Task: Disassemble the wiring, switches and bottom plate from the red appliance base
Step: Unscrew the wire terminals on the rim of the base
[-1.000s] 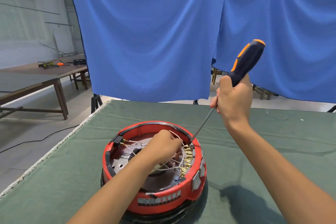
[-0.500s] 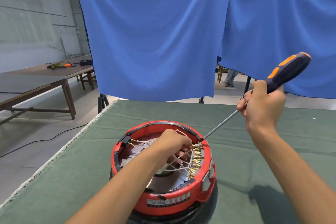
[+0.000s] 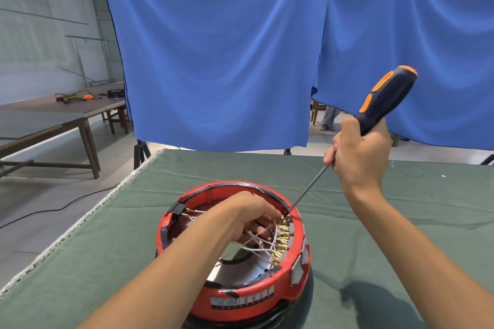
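The round red appliance base [image 3: 248, 299] sits upside down on the green table cloth [image 3: 80, 262], near its front. Inside it, white wires [image 3: 256, 246] run to a row of brass terminals [image 3: 280, 243] along the right wall. A black switch block [image 3: 178, 209] sits on the left rim. My left hand [image 3: 246, 216] reaches into the base, its fingers curled down among the wires. My right hand [image 3: 358, 157] grips a black and orange screwdriver [image 3: 385, 99], whose tip meets the top terminal at the far right rim.
Blue cloth [image 3: 227, 48] hangs behind the table. A brown wooden table [image 3: 53, 120] with cables and tools stands at the left, across a bare floor with a black cord. A person's legs show under the cloth at the far right.
My right hand swung the screwdriver handle out to the right and lower, then brought it back up to a steeper slant; the tip stayed at the top terminal. My left hand stayed in the wires.
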Motion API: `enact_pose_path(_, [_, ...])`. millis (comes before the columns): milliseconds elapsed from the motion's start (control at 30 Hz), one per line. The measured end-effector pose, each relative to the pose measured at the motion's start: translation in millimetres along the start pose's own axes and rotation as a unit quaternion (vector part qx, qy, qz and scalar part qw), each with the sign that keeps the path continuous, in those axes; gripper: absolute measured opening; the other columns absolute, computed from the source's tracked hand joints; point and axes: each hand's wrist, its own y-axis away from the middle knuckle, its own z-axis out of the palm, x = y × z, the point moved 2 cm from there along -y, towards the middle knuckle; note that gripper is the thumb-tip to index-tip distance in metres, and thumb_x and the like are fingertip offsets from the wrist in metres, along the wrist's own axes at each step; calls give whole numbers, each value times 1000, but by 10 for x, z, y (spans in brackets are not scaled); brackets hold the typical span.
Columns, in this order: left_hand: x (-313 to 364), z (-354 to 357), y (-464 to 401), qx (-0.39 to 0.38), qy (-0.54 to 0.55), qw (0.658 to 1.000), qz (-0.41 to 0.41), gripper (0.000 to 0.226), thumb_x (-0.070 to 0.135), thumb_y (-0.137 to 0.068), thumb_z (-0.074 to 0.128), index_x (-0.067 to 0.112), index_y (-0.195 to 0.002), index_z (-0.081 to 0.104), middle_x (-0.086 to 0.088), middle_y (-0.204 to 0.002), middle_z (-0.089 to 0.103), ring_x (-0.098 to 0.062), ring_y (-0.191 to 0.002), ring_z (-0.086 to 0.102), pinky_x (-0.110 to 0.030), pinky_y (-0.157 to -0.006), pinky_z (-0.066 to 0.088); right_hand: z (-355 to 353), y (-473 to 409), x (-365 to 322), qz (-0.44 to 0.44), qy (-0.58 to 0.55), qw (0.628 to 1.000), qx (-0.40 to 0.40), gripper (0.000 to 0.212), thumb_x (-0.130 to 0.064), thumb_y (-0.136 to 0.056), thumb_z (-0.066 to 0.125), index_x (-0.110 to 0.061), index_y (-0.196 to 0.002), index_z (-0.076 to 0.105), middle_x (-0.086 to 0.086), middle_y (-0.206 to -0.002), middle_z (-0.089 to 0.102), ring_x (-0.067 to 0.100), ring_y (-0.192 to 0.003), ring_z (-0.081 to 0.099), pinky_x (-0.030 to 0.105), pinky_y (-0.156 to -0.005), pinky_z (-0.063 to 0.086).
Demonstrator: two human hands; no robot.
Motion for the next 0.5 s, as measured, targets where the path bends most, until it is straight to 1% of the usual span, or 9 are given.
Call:
enact_pose_path(67, [-13, 14, -2, 16, 15, 1000, 9, 14, 14, -87, 64, 7, -76, 69, -2, -65, 59, -11, -45, 51, -18, -48, 39, 4, -4, -20, -4, 3, 1000, -3, 19, -8, -86, 45, -17, -71, 37, -5, -43, 33, 18, -27, 40, 17, -34, 30])
enact_pose_path(133, [-40, 21, 2, 43, 27, 998, 31, 13, 14, -85, 68, 2, -86, 72, -2, -66, 61, -9, -42, 49, -15, -42, 37, 17, 8, -37, -11, 12, 1000, -7, 18, -11, -85, 47, -19, -72, 38, -8, -44, 35, 17, -27, 41, 22, -35, 33])
enact_pose_path(167, [-57, 23, 1, 54, 31, 997, 40, 17, 15, -84, 69, 0, -92, 72, -2, -67, 62, -9, -43, 49, -15, -42, 36, 28, 20, -49, -18, 18, 1000, -12, 16, -13, -84, 47, -21, -73, 38, -9, -45, 36, 16, -27, 42, 26, -36, 35])
enact_pose_path(233, [-81, 30, 2, 67, 35, 996, 51, 21, 15, -83, 70, -1, -96, 72, -3, -71, 64, -10, -49, 50, -18, -45, 37, 54, 46, -73, -39, 25, 999, -24, 12, -16, -82, 46, -23, -74, 39, -11, -48, 37, 13, -27, 41, 33, -36, 38])
enact_pose_path(267, [-86, 36, 2, 69, 39, 995, 54, 21, 15, -83, 70, -1, -96, 72, -4, -73, 65, -11, -52, 51, -20, -49, 38, 67, 55, -80, -47, 26, 998, -29, 12, -17, -82, 45, -24, -75, 39, -11, -49, 36, 12, -27, 41, 34, -35, 38])
enact_pose_path(367, [-91, 51, -3, 68, 48, 995, 61, 21, 13, -83, 69, -3, -97, 71, -7, -78, 67, -14, -58, 54, -24, -59, 41, 60, 28, -39, -37, 30, 999, -18, 12, -16, -82, 46, -24, -76, 39, -6, -54, 37, 12, -27, 41, 28, -34, 36])
enact_pose_path(467, [-94, 53, -21, 72, 39, 995, 64, 19, 13, -83, 69, -1, -95, 72, -8, -82, 68, -14, -60, 57, -28, -65, 43, -36, -66, 107, 25, 44, 999, 20, 4, -19, -82, 44, -18, -82, 41, 2, -57, 41, 17, -28, 44, 19, -36, 31])
enact_pose_path(500, [-95, 51, -26, 72, 39, 995, 64, 18, 13, -83, 69, -1, -94, 72, -8, -81, 68, -14, -59, 57, -28, -66, 43, -73, -87, 161, 46, 48, 997, 34, 5, -19, -81, 43, -16, -83, 41, 3, -55, 42, 17, -29, 45, 18, -36, 30])
